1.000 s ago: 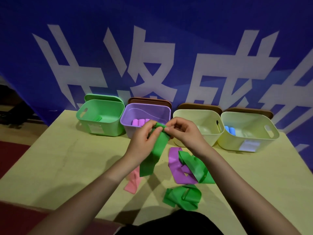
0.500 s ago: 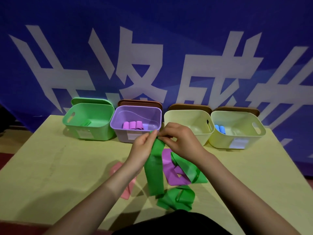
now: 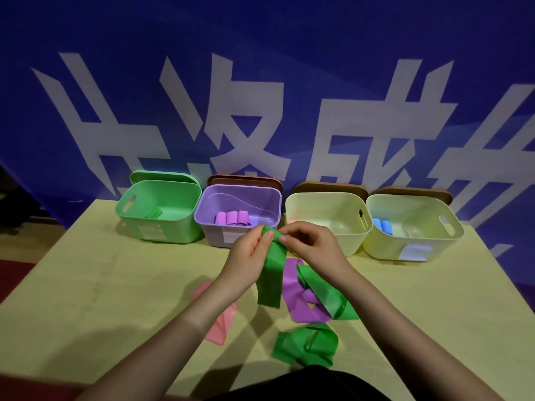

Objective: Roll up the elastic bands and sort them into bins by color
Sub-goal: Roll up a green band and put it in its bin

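Hands meet at the top of a green band (image 3: 269,273): left hand (image 3: 251,253) and right hand (image 3: 311,246) both pinch its upper end, its long axis hanging straight down below them; the green bin (image 3: 162,211) sits beyond the left hand, nearer that side.

Bins (image 3: 328,204) smooth plastic; table (image 3: 86,285) matt wood.
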{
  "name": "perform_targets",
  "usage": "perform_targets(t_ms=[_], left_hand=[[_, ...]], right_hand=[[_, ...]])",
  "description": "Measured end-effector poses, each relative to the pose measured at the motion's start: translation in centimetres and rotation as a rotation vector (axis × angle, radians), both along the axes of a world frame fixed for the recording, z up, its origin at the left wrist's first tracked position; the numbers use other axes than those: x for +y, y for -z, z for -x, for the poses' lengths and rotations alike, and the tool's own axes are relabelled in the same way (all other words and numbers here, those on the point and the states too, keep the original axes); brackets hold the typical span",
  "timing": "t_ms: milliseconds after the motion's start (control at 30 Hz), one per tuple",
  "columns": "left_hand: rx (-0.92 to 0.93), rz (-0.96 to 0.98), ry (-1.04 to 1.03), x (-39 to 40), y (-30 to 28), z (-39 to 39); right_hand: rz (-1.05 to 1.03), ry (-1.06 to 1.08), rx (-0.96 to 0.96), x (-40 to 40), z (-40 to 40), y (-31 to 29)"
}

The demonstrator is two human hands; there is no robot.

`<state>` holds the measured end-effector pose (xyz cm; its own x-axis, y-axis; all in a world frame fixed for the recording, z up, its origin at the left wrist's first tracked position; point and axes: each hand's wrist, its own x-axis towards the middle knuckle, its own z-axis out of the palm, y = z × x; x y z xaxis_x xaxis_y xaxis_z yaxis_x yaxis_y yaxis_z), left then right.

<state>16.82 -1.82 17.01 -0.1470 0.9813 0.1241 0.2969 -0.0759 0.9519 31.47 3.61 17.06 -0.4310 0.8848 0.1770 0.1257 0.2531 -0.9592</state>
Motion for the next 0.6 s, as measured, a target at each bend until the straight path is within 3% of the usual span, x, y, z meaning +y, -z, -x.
perform_targets(t_ms=[167, 400, 600], left_hand=[[0.014, -0.056, -0.018, 0.0, 0.0, 0.2], [-0.304, 0.181, -0.133, 0.0, 0.6, 0.8], [-0.397, 0.187, -0.191, 0.1, 0.5, 0.9]], right_hand=[[-0.02, -0.032, -0.023, 0.1, 0.7, 0.2], [-0.325, 0.028, -0.115, -0.2, 2.0, 0.1], [-0.525, -0.015, -0.226, 0.2, 2.1, 0.4]])
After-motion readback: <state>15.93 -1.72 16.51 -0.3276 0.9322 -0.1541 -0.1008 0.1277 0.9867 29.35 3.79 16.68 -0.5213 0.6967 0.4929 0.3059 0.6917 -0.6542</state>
